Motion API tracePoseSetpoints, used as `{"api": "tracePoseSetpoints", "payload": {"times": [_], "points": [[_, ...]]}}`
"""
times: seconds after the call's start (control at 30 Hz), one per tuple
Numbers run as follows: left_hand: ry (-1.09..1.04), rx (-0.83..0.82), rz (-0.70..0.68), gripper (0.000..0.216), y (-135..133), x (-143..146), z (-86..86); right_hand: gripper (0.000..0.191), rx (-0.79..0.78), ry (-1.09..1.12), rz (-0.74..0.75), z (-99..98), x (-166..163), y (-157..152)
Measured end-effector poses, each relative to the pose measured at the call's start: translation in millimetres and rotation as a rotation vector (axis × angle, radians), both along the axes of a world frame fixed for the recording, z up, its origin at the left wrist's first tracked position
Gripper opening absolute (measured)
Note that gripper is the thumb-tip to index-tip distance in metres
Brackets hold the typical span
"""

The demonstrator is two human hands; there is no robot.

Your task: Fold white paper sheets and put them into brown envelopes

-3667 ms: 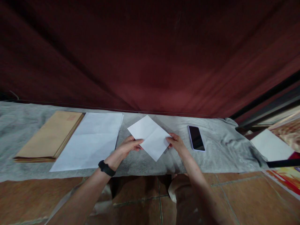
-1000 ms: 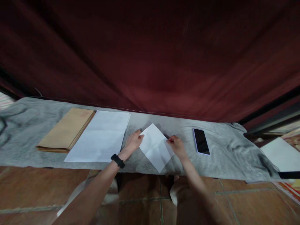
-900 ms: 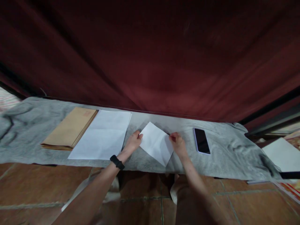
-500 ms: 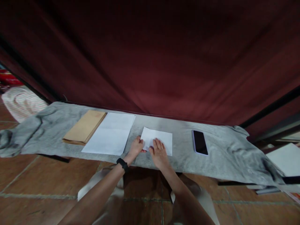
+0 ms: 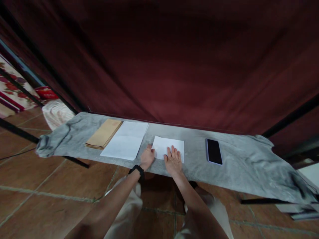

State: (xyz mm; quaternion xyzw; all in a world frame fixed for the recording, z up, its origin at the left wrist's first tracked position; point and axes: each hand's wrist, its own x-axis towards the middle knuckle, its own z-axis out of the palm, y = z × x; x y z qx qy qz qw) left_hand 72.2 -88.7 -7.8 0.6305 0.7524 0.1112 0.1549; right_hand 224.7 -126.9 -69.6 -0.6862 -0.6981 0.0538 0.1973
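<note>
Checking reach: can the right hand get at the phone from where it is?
Probably yes. The right hand lies flat on the folded paper, and only bare grey cloth separates it from the phone.

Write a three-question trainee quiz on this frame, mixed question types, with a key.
1. True or false: the right hand lies flat on the folded white paper.
2. What lies just left of the large white sheet? A) phone B) brown envelopes C) scissors
3. What is worn on the left wrist?

Key: 1 true. 2 B, the brown envelopes. 3 a black wristband, behind the left hand.
</note>
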Motion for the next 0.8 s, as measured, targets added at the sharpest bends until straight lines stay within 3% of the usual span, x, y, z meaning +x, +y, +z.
{"api": "tracePoseSetpoints", "payload": {"times": [0.13, 0.23, 0.33, 0.4, 0.57, 0.8], "points": [[0.096, 0.129, -0.086, 0.038, -6, 6, -0.9, 0.054, -0.018, 0.007, 0.001, 0.7, 2, -1], [0.112, 0.307, -0.313, 0.042, 0, 24, -10.8, 0.053, -0.017, 0.001, 0.01, 2.3, 3, -2], [0.073, 0.274, -0.549, 0.048, 12, 44, -24.7, 0.052, -0.02, -0.02, 0.017, 3.1, 3, -2], [0.092, 0.248, -0.62, 0.051, 19, 51, -32.5, 0.052, -0.016, -0.035, 0.004, 2.6, 3, 0], [0.148, 0.291, -0.645, 0.053, 29, 41, -44.7, 0.052, 0.047, -0.09, -0.111, -1.1, 15, 10], [0.157, 0.302, -0.603, 0.061, 32, 34, -52.6, 0.057, 0.113, -0.194, -0.209, -6.8, 61, 14]]}}
